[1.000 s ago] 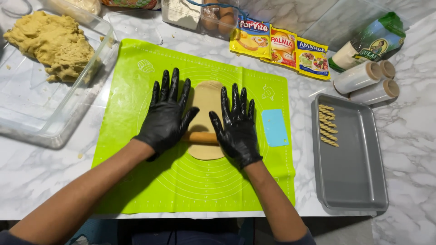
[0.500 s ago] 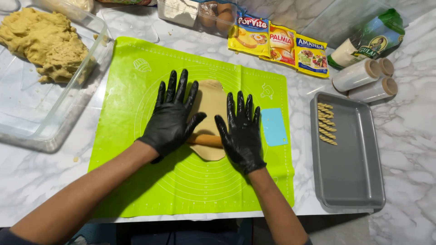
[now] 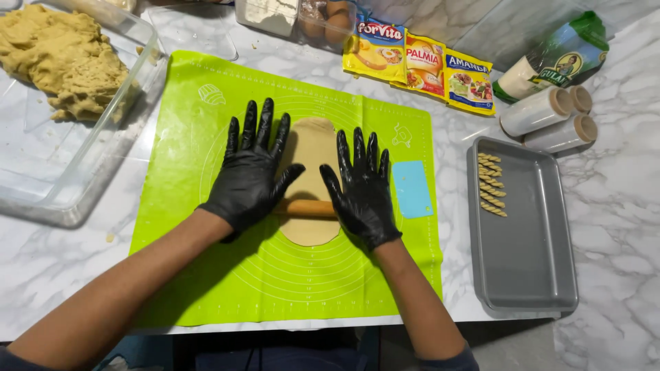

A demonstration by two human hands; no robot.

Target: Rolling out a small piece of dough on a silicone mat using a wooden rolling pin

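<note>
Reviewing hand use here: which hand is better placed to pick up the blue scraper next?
Right, probably. The right hand rests on the rolling pin beside the blue scraper; the left hand lies across the dough from it.

Both hands gloved: left hand and right hand in glossy black disposable gloves, thin and tight-fitting, light creasing over knuckles and fingers. Glove cuffs end at the wrists. Forearms bare from the cuffs back to near the elbow. Dark sleeve edges visible at both elbows, at the lower frame edge. No rings, watch or markings visible.
</note>
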